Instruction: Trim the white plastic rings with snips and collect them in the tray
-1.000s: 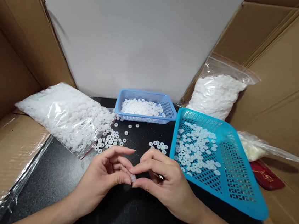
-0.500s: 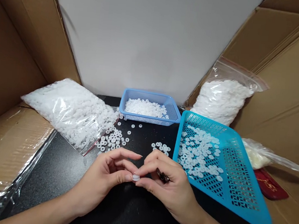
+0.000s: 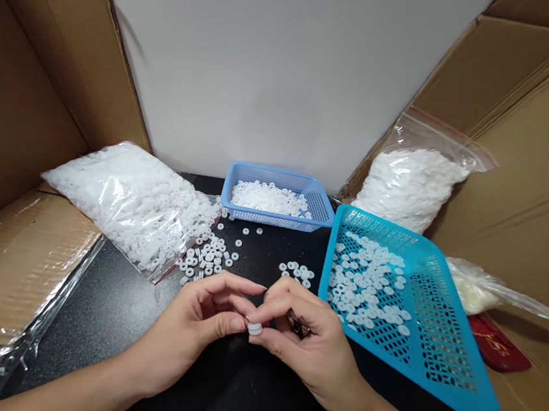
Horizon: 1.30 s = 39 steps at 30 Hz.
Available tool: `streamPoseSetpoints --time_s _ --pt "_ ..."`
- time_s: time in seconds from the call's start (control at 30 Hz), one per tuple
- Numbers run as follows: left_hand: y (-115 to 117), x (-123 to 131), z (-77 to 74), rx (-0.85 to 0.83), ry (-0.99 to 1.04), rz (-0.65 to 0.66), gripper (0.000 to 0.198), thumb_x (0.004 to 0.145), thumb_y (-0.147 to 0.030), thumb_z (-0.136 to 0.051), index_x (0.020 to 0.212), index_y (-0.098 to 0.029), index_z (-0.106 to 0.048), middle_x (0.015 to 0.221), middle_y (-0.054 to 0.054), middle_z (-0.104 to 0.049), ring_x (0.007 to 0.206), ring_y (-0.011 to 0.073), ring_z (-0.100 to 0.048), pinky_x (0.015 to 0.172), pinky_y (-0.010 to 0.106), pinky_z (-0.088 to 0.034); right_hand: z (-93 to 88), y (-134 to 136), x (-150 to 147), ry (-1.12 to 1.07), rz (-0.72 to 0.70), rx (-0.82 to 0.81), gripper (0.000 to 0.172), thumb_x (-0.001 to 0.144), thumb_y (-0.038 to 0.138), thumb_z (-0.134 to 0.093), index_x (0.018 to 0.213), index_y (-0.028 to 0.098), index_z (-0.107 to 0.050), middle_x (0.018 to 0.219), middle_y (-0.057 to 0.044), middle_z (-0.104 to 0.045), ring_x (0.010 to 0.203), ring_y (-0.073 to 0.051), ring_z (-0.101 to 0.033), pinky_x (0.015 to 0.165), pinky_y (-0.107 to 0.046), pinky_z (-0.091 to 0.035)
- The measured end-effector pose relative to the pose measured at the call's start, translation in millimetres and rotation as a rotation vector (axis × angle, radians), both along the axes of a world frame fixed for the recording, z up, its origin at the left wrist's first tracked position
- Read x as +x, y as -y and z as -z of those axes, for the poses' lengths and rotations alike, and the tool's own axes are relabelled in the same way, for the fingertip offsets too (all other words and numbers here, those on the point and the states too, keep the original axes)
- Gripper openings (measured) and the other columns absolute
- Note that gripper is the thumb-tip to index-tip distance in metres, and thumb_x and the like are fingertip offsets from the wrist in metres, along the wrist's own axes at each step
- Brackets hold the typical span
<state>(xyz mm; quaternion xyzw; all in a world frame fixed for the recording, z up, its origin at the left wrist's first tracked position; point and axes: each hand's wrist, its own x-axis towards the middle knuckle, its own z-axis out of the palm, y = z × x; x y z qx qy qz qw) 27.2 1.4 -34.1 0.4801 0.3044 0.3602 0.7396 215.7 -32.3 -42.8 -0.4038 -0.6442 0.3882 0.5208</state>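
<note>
Between the thumb and index finger of my right hand [image 3: 312,340] is a small white plastic ring [image 3: 255,328], seen edge-on; it looks like two discs face to face. Small dark brown shiny pieces [image 3: 298,326] show inside the curled fingers of that hand; their kind is unclear. My left hand [image 3: 208,316] is close by on the left, its thumb just short of the ring and its index finger stretched above. Loose white rings [image 3: 208,255] lie beyond my left hand, and a smaller cluster [image 3: 299,273] lies beyond my right.
A blue basket [image 3: 277,219] of white rings stands at the back. The turquoise basket [image 3: 455,394] on the right holds more. A bag of rings [image 3: 128,197] leans left; another full bag [image 3: 411,184] stands back right. Beside a red packet [image 3: 500,343] is a small bag [image 3: 479,289]. Cardboard [image 3: 529,160] walls the sides.
My left thumb has drawn slightly away from the ring, which stays in my right fingers and shows more clearly. The whole view has shifted a little.
</note>
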Motion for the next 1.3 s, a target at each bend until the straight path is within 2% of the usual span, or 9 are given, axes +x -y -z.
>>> streamPoseSetpoints --time_s 0.1,0.4,0.57,0.7,0.77,0.93,1.1,1.2,1.3 --pt "0.7 0.2 -0.8 -0.047 0.025 0.030 0.026 0.080 -0.024 -0.086 0.106 -0.024 -0.080 0.081 0.001 -0.082 0.076 0.0159 -0.072 0.079 0.027 -0.052 0.7 0.2 0.3 0.005 -0.001 -0.004 0.012 0.089 0.035 -0.078 0.084 0.024 -0.080 0.075 0.000 -0.058 0.064 -0.013 -0.055 0.049 -0.023 -0.041" --pt "-0.7 0.4 2.8 -0.033 0.001 -0.086 0.023 0.072 -0.021 -0.092 0.091 -0.023 -0.080 0.065 -0.006 -0.073 0.064 0.0095 -0.063 0.068 0.020 -0.047 0.1 1.2 0.1 -0.056 -0.030 -0.043 0.007 0.088 0.031 -0.078 0.087 0.024 -0.081 0.077 0.000 -0.058 0.062 -0.012 -0.051 0.050 -0.023 -0.038" --pt "-1.4 -1.3 1.9 0.046 -0.037 -0.095 0.017 0.081 -0.033 -0.086 0.091 -0.022 -0.078 0.068 -0.003 -0.073 0.066 0.0113 -0.062 0.067 0.022 -0.045 2.4 -1.6 2.8 -0.159 -0.058 -0.198 0.013 0.085 0.038 -0.081 0.087 0.025 -0.082 0.077 0.001 -0.057 0.063 -0.012 -0.051 0.056 -0.026 -0.040" --pt "0.3 -2.6 2.7 0.118 -0.069 -0.072 0.024 0.092 -0.046 -0.073 0.094 -0.023 -0.078 0.055 -0.005 -0.063 0.055 0.0100 -0.054 0.063 0.023 -0.042 7.4 -3.8 4.9 -0.257 -0.096 -0.301 0.014 0.084 0.040 -0.083 0.088 0.027 -0.083 0.077 0.001 -0.055 0.069 -0.012 -0.050 0.062 -0.025 -0.040" --pt "1.4 -3.0 2.8 0.135 -0.087 -0.057 0.022 0.091 -0.045 -0.073 0.098 -0.025 -0.079 0.055 -0.007 -0.059 0.054 0.0098 -0.051 0.062 0.024 -0.040 8.0 -3.7 4.5 -0.291 -0.110 -0.356 0.017 0.083 0.042 -0.083 0.088 0.026 -0.083 0.077 0.002 -0.055 0.069 -0.012 -0.048 0.062 -0.025 -0.037" --pt "2.7 -4.1 1.0 0.296 -0.211 -0.071 0.022 0.081 -0.024 -0.084 0.102 -0.031 -0.084 0.079 -0.002 -0.067 0.073 0.0136 -0.057 0.072 0.026 -0.043 8.3 -2.3 0.4 -0.426 -0.168 -0.566 0.031 0.078 0.045 -0.087 0.077 0.019 -0.071 0.071 0.004 -0.050 0.060 -0.008 -0.036 0.053 -0.024 -0.025" --pt "2.7 -4.3 -0.1 0.393 -0.270 -0.090 0.009 0.082 -0.022 -0.082 0.087 -0.029 -0.085 0.072 -0.003 -0.065 0.072 0.0144 -0.056 0.070 0.027 -0.041 11.1 -1.8 -3.0 -0.458 -0.289 -0.695 0.037 0.081 0.050 -0.084 0.078 0.017 -0.068 0.064 0.008 -0.038 0.049 -0.004 -0.019 0.047 -0.026 -0.010" --pt "2.8 -4.1 -1.0 0.397 -0.289 -0.113 0.007 0.081 -0.021 -0.083 0.081 -0.028 -0.084 0.070 -0.003 -0.065 0.070 0.0141 -0.056 0.069 0.027 -0.040 10.7 -1.7 -4.7 -0.416 -0.275 -0.668 0.038 0.082 0.050 -0.083 0.075 0.016 -0.067 0.064 0.007 -0.040 0.050 -0.004 -0.021 0.047 -0.025 -0.013" --pt "2.6 -3.7 -2.2 0.384 -0.297 -0.135 0.007 0.079 -0.021 -0.082 0.079 -0.027 -0.084 0.068 -0.003 -0.064 0.069 0.0140 -0.055 0.067 0.026 -0.039 9.9 -2.2 -6.2 -0.361 -0.190 -0.578 0.040 0.079 0.047 -0.086 0.069 0.017 -0.062 0.064 0.006 -0.047 0.055 -0.007 -0.033 0.052 -0.024 -0.025"
